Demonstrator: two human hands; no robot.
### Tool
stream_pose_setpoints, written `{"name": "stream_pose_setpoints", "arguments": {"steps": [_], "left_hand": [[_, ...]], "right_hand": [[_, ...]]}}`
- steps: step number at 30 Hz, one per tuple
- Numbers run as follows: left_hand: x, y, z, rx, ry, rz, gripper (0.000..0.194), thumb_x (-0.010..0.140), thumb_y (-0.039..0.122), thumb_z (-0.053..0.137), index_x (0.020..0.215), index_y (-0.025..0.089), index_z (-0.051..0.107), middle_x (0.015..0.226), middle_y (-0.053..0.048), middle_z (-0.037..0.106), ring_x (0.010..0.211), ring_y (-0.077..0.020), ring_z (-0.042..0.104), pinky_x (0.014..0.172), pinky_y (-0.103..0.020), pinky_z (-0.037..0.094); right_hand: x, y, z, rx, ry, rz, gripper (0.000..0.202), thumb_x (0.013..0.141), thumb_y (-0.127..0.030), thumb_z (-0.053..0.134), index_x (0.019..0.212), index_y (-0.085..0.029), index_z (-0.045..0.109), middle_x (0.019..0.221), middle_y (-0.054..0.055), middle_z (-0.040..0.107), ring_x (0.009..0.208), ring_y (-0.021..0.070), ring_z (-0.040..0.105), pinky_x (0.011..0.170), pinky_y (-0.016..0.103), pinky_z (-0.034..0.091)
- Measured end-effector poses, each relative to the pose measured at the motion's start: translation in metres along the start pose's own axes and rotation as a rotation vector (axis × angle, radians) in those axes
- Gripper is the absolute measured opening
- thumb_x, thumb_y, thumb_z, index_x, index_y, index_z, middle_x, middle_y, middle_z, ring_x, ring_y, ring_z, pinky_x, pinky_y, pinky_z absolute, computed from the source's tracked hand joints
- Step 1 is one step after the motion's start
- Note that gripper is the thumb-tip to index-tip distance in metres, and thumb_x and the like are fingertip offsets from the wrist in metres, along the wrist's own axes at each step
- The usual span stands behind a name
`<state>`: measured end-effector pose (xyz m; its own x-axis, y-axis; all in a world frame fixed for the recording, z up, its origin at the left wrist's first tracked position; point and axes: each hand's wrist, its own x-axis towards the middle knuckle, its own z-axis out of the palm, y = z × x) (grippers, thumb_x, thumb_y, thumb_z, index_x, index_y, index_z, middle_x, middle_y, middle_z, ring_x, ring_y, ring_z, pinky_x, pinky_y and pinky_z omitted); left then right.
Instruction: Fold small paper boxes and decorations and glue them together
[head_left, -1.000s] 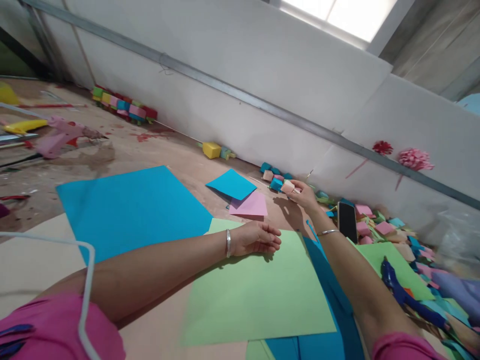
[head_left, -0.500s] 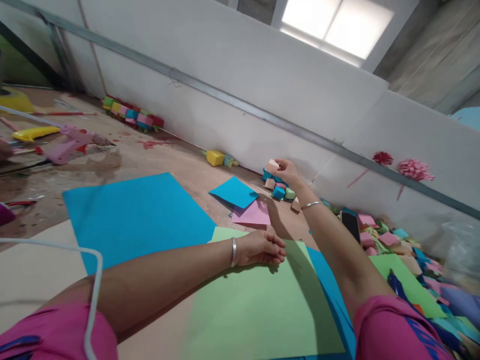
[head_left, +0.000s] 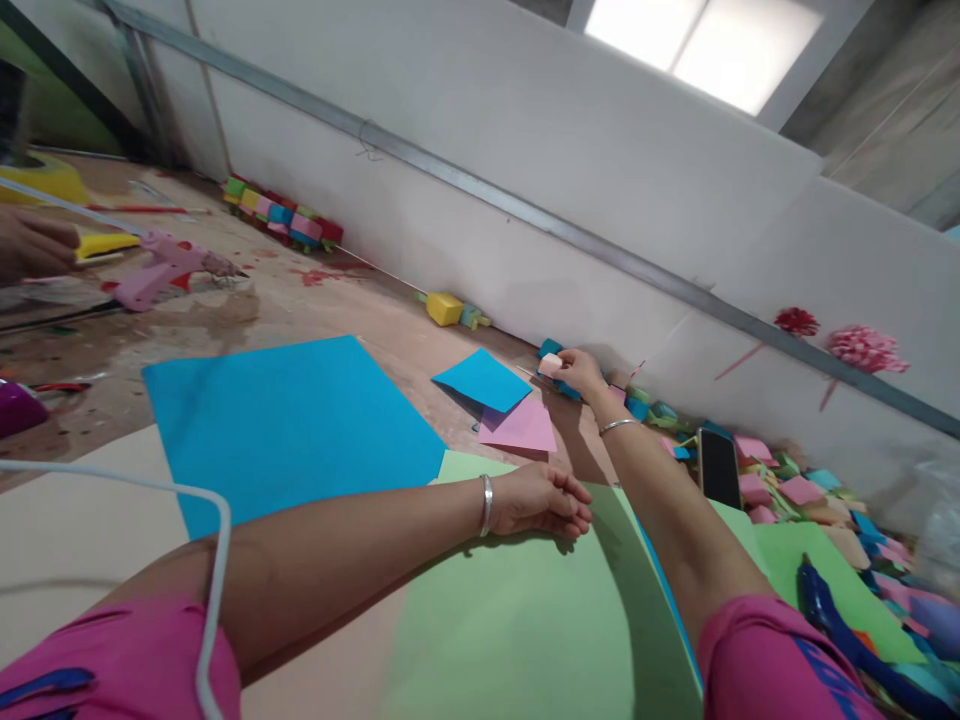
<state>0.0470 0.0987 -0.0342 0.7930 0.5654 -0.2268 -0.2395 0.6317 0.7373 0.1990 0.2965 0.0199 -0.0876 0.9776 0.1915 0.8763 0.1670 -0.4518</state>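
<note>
My left hand [head_left: 541, 502] rests on its side on a light green sheet [head_left: 510, 610], its fingers loosely curled and nothing visible in them. Farther off, near the wall, my right hand [head_left: 583, 374] pinches a small peach paper block [head_left: 550, 366]. Blue blocks [head_left: 551, 348] lie just behind and under that block, partly hidden by my right hand. Between the hands and the large blue sheet [head_left: 292, 425] are a small folded blue paper [head_left: 484, 380] and a pink paper [head_left: 519, 425].
A pink glue gun [head_left: 161, 268] lies at the left beside another person's hand [head_left: 34, 245]. A phone [head_left: 718, 468] and many coloured paper blocks [head_left: 802, 490] are at the right. A yellow block [head_left: 444, 308] stands by the wall. A white cable [head_left: 217, 560] crosses my left arm.
My right hand has moved down a little with the peach block. The view has shifted, and more of the other person's hand shows at the left. My left hand stays on the green sheet.
</note>
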Motion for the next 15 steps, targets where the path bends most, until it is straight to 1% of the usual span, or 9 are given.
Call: {"name": "stream_pose_setpoints", "arguments": {"steps": [4, 8, 15], "left_hand": [[-0.0001, -0.0001, 0.0002, 0.009, 0.001, -0.002, 0.029, 0.061, 0.006, 0.076, 0.085, 0.009, 0.061, 0.078, -0.009, 0.068, 0.068, -0.0159, 0.068, 0.072, -0.030, 0.054], [-0.0004, 0.0003, 0.0003, 0.015, -0.004, -0.002, 0.032, 0.059, 0.007, 0.078, 0.085, 0.009, 0.061, 0.078, -0.008, 0.068, 0.070, -0.0167, 0.068, 0.072, -0.030, 0.053], [-0.0009, 0.0008, 0.0001, 0.010, -0.005, 0.001, 0.030, 0.060, 0.007, 0.077, 0.086, 0.009, 0.061, 0.078, -0.008, 0.068, 0.070, -0.0163, 0.068, 0.072, -0.030, 0.053]], "right_hand": [[-0.0014, 0.0028, 0.0000, -0.156, 0.003, 0.053, 0.032, 0.092, -0.035, 0.055, 0.120, -0.019, 0.057, 0.122, 0.008, 0.058, 0.102, 0.0206, 0.060, 0.086, 0.041, 0.052], [-0.0039, 0.0022, 0.0034, -0.266, 0.021, 0.070, 0.033, 0.092, -0.035, 0.056, 0.120, -0.018, 0.056, 0.122, 0.009, 0.058, 0.102, 0.0208, 0.060, 0.086, 0.042, 0.052], [-0.0058, 0.0020, 0.0062, -0.328, 0.043, 0.069, 0.033, 0.092, -0.035, 0.056, 0.120, -0.018, 0.056, 0.122, 0.009, 0.058, 0.103, 0.0209, 0.060, 0.086, 0.042, 0.052]]}}
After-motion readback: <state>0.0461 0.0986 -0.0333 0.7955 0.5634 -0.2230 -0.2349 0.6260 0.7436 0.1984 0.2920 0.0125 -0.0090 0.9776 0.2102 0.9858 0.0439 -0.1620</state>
